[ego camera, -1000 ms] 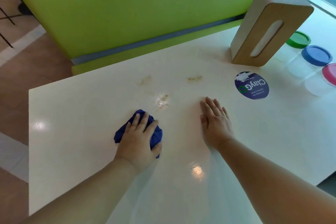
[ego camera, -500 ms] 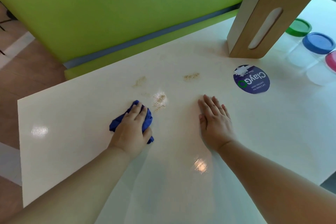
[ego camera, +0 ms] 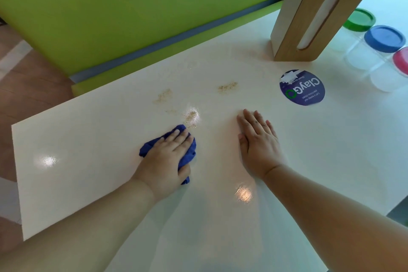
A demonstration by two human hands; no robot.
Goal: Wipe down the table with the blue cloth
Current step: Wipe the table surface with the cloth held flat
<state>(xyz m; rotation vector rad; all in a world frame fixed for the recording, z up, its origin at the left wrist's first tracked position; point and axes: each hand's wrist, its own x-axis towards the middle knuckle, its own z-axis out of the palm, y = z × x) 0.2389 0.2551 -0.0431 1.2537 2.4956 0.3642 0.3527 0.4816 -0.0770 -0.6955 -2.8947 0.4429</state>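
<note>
Both hands are on the white table [ego camera: 84, 179]. The left hand [ego camera: 164, 161] grips the bunched blue cloth [ego camera: 150, 148], fingers over it and thumb round its right side. The right hand [ego camera: 258, 141] lies flat, holding nothing. Just beyond the cloth, three crumb patches [ego camera: 191, 117] lie unwiped, so the wiping looks barely begun.

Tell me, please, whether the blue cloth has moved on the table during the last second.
Yes. The blue cloth, under the left hand, has slid away from the person toward the nearest crumb patch, almost reaching it.
</note>
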